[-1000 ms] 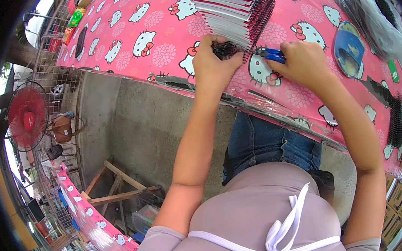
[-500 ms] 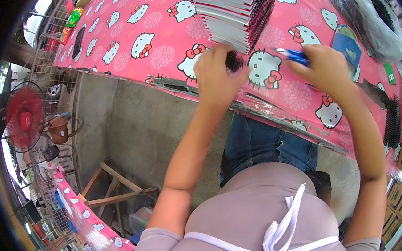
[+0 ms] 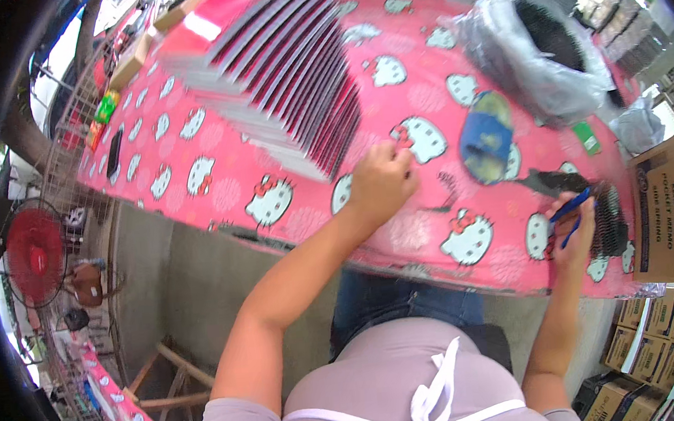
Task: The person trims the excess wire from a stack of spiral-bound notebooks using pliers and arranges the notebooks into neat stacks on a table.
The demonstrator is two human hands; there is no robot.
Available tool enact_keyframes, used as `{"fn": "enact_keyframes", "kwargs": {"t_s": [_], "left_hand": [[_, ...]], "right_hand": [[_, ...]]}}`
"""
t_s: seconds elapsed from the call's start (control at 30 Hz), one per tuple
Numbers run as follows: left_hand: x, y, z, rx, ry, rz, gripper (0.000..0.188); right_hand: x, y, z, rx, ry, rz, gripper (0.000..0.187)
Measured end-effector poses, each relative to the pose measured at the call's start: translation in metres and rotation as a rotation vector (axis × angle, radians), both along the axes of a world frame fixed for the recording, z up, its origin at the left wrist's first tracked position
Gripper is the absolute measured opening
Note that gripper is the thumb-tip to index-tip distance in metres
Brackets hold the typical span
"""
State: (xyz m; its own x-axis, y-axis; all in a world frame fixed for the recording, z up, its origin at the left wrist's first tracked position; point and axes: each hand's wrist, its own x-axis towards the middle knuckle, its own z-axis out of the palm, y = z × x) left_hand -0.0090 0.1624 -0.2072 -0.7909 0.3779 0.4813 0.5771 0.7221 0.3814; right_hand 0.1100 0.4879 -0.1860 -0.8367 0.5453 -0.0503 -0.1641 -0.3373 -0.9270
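Blue-handled pliers (image 3: 572, 206) are in my right hand (image 3: 577, 233), low over the right end of the table beside a bundle of black coils (image 3: 608, 221). My left hand (image 3: 382, 181) is closed with curled fingers just right of the notebook stack; whatever it may hold is hidden. Thin black coil scraps (image 3: 448, 190), blurred, show on the cloth to its right. The tall leaning stack of spiral-bound notebooks (image 3: 279, 80) has black coils along its edges.
A pink patterned cloth covers the table (image 3: 298, 221). Beyond my hands lie a blue and yellow oval pad (image 3: 487, 139) and a clear plastic bag (image 3: 499, 63) of black coils. A cardboard box (image 3: 670, 212) stands at the right edge. A red fan (image 3: 38, 254) is at far left.
My right hand has carried the pliers rightward, away from my left hand, to the coil bundle. My left hand has drawn back from the black coil piece. The view has turned right.
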Motion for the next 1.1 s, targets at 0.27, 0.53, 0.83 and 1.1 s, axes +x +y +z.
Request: {"fn": "enact_keyframes", "kwargs": {"t_s": [0.27, 0.53, 0.83, 1.1], "left_hand": [[-0.07, 0.029, 0.034, 1.426, -0.999, 0.188, 0.024], [-0.183, 0.164, 0.121, 2.055, -1.565, -0.19, 0.043], [-0.145, 0.206, 0.183, 0.874, -0.708, -0.364, 0.072], [0.023, 0.018, 0.056, 0.109, -0.625, -0.156, 0.046]], "right_hand": [[0.005, 0.01, -0.015, -0.198, 0.019, 0.054, 0.049], [0.003, 0.012, -0.016, -0.12, 0.029, 0.062, 0.049], [0.002, 0.02, -0.019, -0.173, 0.019, 0.084, 0.048], [0.002, 0.004, -0.015, -0.088, -0.04, 0.076, 0.048]]}}
